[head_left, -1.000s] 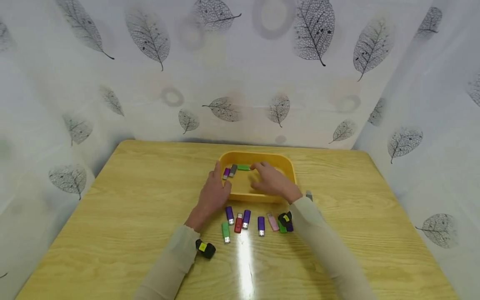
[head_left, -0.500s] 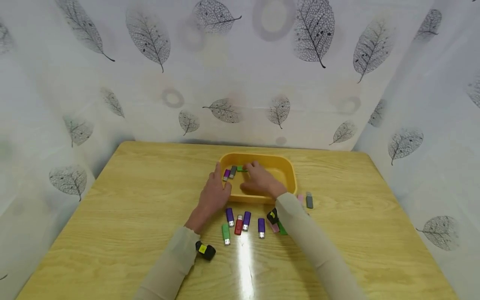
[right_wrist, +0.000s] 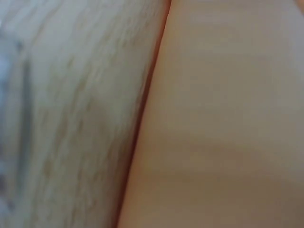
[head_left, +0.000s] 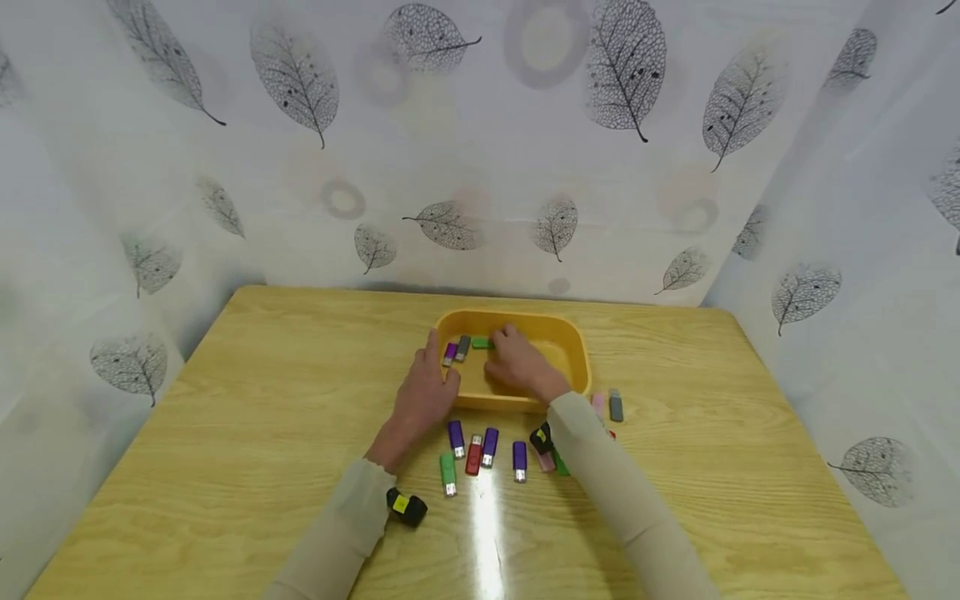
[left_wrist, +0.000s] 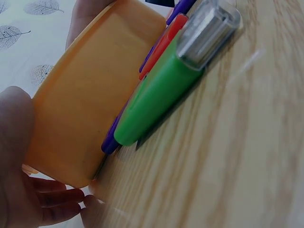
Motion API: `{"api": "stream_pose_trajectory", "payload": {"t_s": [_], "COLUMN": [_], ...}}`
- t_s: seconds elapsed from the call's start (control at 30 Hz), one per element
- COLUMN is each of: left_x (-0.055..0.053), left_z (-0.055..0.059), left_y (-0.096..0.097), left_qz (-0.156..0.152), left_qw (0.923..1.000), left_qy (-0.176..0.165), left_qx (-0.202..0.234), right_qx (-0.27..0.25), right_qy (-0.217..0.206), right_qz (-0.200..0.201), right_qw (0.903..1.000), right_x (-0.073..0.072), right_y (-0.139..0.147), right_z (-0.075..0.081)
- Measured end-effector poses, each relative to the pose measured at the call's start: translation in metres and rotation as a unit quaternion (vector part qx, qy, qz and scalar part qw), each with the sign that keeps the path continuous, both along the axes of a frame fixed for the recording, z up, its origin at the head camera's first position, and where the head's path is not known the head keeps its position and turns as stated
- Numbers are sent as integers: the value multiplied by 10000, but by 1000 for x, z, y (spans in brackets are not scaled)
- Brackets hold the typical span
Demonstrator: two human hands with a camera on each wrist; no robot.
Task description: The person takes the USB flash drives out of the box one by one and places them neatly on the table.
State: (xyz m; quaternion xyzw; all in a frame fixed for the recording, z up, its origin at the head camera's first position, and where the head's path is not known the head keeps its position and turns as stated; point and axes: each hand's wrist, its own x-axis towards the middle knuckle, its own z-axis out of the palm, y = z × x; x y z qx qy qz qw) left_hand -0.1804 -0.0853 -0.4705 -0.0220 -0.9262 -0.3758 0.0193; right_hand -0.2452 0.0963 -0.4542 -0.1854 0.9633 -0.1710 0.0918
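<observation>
A yellow plastic tray (head_left: 517, 402) sits toward the back of the table. My left hand (head_left: 423, 392) grips its left front corner, index finger along the side and thumb at the front rim. In the left wrist view, the fingers (left_wrist: 59, 199) wrap the tray's end. My right hand (head_left: 520, 362) reaches inside, fingers bent, fingertips at a green USB stick (head_left: 480, 342) lying crosswise near the back wall. The hand covers that stick's right end, and I cannot tell whether it pinches it. Left of it lie a grey USB stick (head_left: 462, 347) and a purple USB stick (head_left: 449, 354).
Several USB sticks lie before the tray, among them a green one (head_left: 447, 473), a red one (head_left: 473, 455) and a purple one (head_left: 520, 461). A grey stick (head_left: 616, 406) and a pink stick (head_left: 597, 403) lie right of the tray. The right forearm partly hides others.
My right hand has shifted left inside the tray and covers more of the green USB stick. My left hand keeps its grip on the tray's corner.
</observation>
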Motion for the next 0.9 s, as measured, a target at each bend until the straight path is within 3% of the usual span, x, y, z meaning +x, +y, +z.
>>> {"api": "stream_pose_trajectory", "payload": {"t_s": [0.9], "left_x": [0], "left_z": [2], "left_y": [-1], "left_qz": [-41], "left_qw": [9999], "left_qy": [-20], "left_qx": [-118], "right_qx": [202], "right_qy": [224], "right_qz": [-48], "right_qw": [9995], "right_x": [0], "right_y": [-1], "right_z": [-2]}}
